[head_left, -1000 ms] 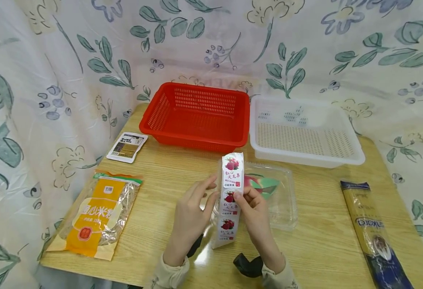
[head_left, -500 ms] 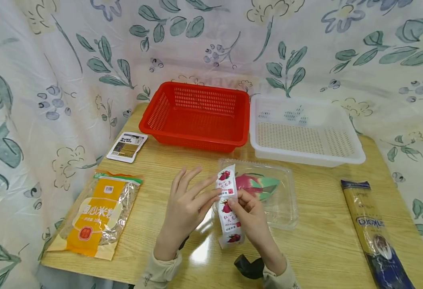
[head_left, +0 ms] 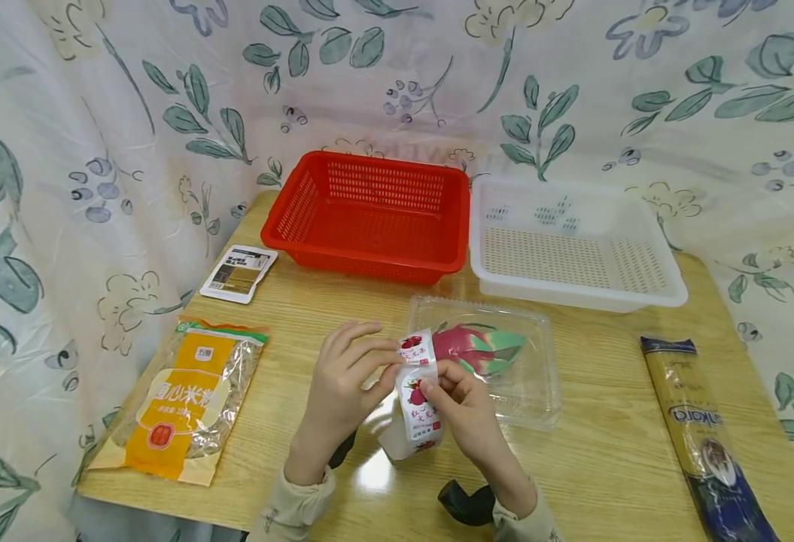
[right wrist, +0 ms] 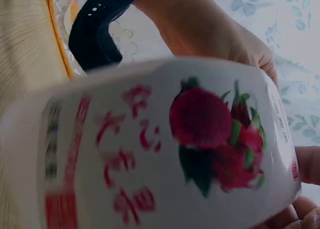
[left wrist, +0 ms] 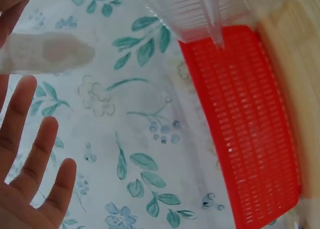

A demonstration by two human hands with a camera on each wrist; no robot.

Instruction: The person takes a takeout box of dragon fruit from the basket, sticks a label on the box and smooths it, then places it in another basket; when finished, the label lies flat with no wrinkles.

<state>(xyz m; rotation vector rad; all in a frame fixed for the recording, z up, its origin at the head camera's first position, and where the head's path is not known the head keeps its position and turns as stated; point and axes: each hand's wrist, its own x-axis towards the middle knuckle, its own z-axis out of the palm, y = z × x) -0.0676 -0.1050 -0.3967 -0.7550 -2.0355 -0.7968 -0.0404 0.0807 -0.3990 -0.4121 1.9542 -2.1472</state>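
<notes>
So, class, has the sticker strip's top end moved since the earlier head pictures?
Yes: the top end of the sticker strip now sits lower in the head view, farther from the red basket's near edge.

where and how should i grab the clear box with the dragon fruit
Probably the right wall of the clear box, coming from the right: nothing stands against that side, whereas the sticker strip and right hand cover part of its near left. Grip lightly: the clear plastic may flex.
</notes>
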